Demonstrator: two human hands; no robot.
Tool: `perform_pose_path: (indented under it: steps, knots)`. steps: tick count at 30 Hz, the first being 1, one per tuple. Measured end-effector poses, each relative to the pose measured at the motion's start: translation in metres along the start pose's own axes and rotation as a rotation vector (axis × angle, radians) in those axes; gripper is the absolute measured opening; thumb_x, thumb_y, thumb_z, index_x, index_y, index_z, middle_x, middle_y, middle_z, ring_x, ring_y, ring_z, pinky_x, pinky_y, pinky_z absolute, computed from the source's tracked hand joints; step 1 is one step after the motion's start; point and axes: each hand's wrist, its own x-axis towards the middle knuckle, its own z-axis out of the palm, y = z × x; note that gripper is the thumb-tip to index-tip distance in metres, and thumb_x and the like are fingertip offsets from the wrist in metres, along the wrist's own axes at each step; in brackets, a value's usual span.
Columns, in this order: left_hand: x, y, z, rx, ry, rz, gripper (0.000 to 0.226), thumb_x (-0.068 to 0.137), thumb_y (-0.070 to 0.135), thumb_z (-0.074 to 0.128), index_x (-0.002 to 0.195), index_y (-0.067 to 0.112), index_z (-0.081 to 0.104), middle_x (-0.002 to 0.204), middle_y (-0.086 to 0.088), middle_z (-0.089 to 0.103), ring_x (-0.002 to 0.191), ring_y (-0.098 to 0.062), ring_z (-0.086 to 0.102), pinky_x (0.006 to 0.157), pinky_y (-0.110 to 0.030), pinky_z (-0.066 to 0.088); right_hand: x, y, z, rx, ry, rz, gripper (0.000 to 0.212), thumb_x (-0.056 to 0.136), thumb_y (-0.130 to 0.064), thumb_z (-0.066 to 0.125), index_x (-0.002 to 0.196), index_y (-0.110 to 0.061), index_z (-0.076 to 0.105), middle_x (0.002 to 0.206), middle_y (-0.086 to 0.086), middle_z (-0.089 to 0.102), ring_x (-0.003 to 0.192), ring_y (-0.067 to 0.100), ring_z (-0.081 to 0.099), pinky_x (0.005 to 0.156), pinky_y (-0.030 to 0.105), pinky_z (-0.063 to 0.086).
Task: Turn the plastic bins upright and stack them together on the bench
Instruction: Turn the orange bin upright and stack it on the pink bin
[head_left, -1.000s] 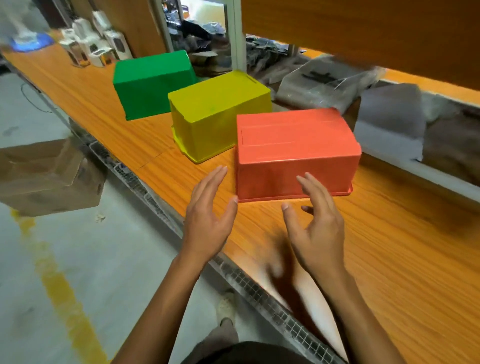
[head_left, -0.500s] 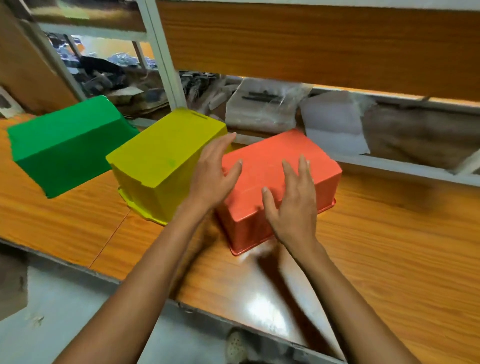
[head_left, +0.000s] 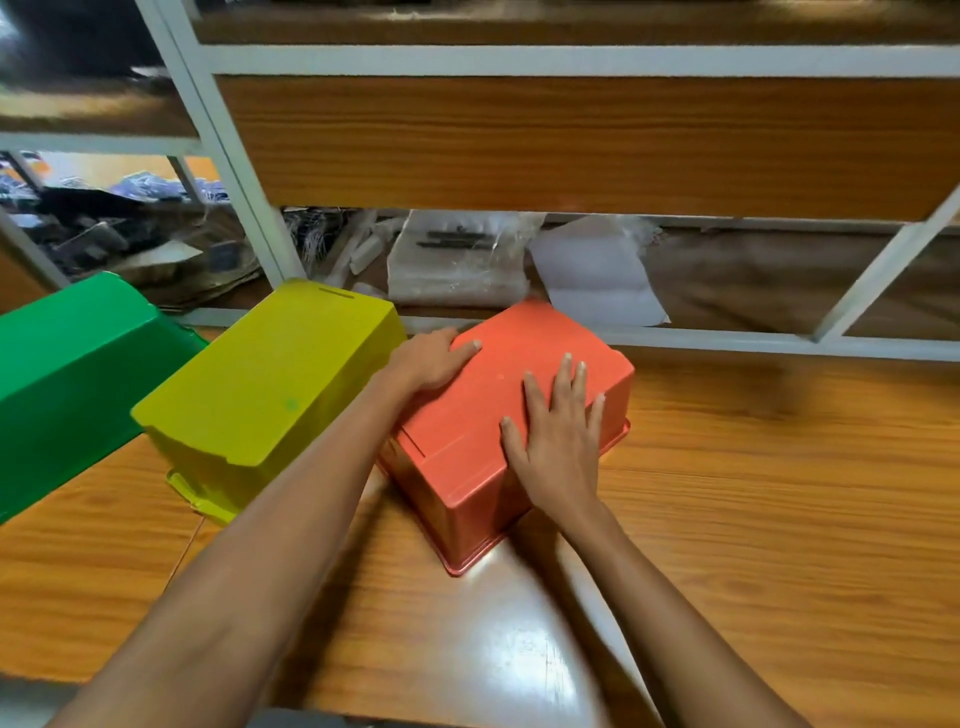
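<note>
1. While the orange rectangular plastic bin (head_left: 483, 415) sits mouth-down on the wood-grain table (head_left: 753, 493), the step in hand looks like getting hold of it to flip it upright
2. The right hand (head_left: 558, 436) lies flat on the upturned base, fingers straight and spread, nothing pinched
3. The left hand (head_left: 431, 358) rests on the far left edge of that base with the thumb laid on top; whether its fingers curl down the side wall cannot be told
4. To do this well, I would move both hands to opposite walls or down to the rim flange, since a flat palm on top gives no purchase for turning
5. Lift before rolling it over, as the yellow rectangular plastic bin (head_left: 275, 384) stands just beside its left wall and the green plastic bin (head_left: 67, 374) lies beyond that; both are also base-up
6. Turn it toward the open table on the right, where there is room
7. The orange bin's opening points down and its base up, with its rim on the table
8. Its long axis runs diagonally, near end toward the person's left, far end toward the shelf frame on the right
</note>
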Motion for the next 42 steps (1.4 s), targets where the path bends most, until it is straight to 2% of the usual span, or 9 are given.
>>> perform_pose_path:
  steps: [9,13,17,19,23,31,34,38,42]
  knots:
    - [-0.029,0.020,0.021,-0.064,-0.028,-0.083,0.062,0.103,0.050,0.024,0.149,0.009,0.030,0.144,-0.023,0.050,0.130,-0.043,0.049,0.103,-0.048,0.040,0.002,0.040,-0.020,0.371,-0.084,0.231,0.086,0.098,-0.042,0.053,0.159,-0.017,-0.002,0.164,0.021,-0.019,0.153,0.037,-0.014,0.122,0.051,0.005]
    - [-0.052,0.043,0.035,-0.101,0.028,-0.098,0.062,0.105,0.046,0.022,0.155,0.011,0.016,0.140,-0.025,0.053,0.125,-0.045,0.052,0.098,-0.048,0.042,-0.003,0.065,-0.029,0.858,-0.124,0.490,0.087,0.080,-0.049,0.070,0.152,-0.019,0.030,0.154,0.010,0.042,0.144,0.029,0.039,0.119,0.046,0.031]
    - [-0.066,0.057,0.049,-0.128,0.101,-0.116,0.059,0.104,0.046,0.023,0.156,0.018,0.015,0.132,-0.022,0.060,0.117,-0.044,0.057,0.093,-0.048,0.045,-0.004,0.076,-0.038,1.071,-0.155,0.496,0.050,0.085,-0.032,0.067,0.132,-0.019,0.055,0.122,0.008,0.070,0.107,0.024,0.069,0.082,0.031,0.057]
    - [-0.066,0.058,0.053,-0.211,0.102,-0.104,0.059,0.104,0.046,0.024,0.157,0.025,0.012,0.134,-0.019,0.060,0.118,-0.042,0.057,0.096,-0.048,0.047,0.001,0.078,-0.052,1.020,-0.184,0.499,0.047,0.087,-0.035,0.067,0.131,-0.022,0.054,0.122,0.006,0.070,0.104,0.021,0.070,0.085,0.036,0.058]
    - [-0.069,0.065,0.068,-0.550,0.084,-0.075,0.056,0.101,0.049,0.029,0.155,0.037,0.022,0.145,-0.006,0.054,0.131,-0.032,0.051,0.107,-0.043,0.041,0.019,0.080,-0.089,0.775,-0.198,0.503,0.093,0.071,-0.068,0.062,0.150,-0.026,0.036,0.146,0.004,0.055,0.129,0.026,0.057,0.109,0.051,0.044]
    - [-0.103,0.096,0.107,-1.214,0.141,-0.259,0.047,0.107,0.029,0.034,0.153,0.021,0.033,0.155,0.006,0.037,0.141,-0.012,0.038,0.118,-0.035,0.030,0.026,0.051,-0.146,0.218,-0.202,0.110,0.050,0.107,-0.038,0.030,0.153,-0.020,0.038,0.162,0.003,0.034,0.151,0.017,0.025,0.118,0.025,0.013]
    - [-0.103,0.095,0.091,-1.126,0.263,-0.308,0.043,0.103,0.032,0.040,0.144,0.019,0.045,0.147,-0.004,0.048,0.132,-0.021,0.047,0.112,-0.040,0.037,0.029,0.049,-0.144,-0.016,-0.257,-0.061,0.050,0.105,-0.043,0.029,0.154,-0.032,0.031,0.164,0.005,0.029,0.152,0.021,0.025,0.123,0.040,0.018]
    - [-0.101,0.114,0.032,-1.175,0.396,-0.143,0.035,0.102,0.025,0.048,0.136,0.015,0.049,0.122,0.008,0.058,0.104,0.002,0.057,0.081,-0.008,0.043,0.030,0.037,-0.142,-0.158,-0.352,0.079,0.073,0.093,-0.072,0.025,0.157,-0.038,0.013,0.168,0.008,0.001,0.155,0.031,0.006,0.114,0.071,0.008]
    - [-0.095,0.124,0.016,-1.264,0.252,-0.085,0.065,0.077,0.047,0.069,0.135,0.027,0.051,0.128,-0.002,0.062,0.115,-0.013,0.063,0.100,-0.038,0.051,0.032,0.034,-0.136,0.084,-0.343,0.301,0.105,0.081,-0.075,0.053,0.156,-0.012,0.016,0.158,0.021,0.031,0.138,0.041,0.043,0.107,0.046,0.040]
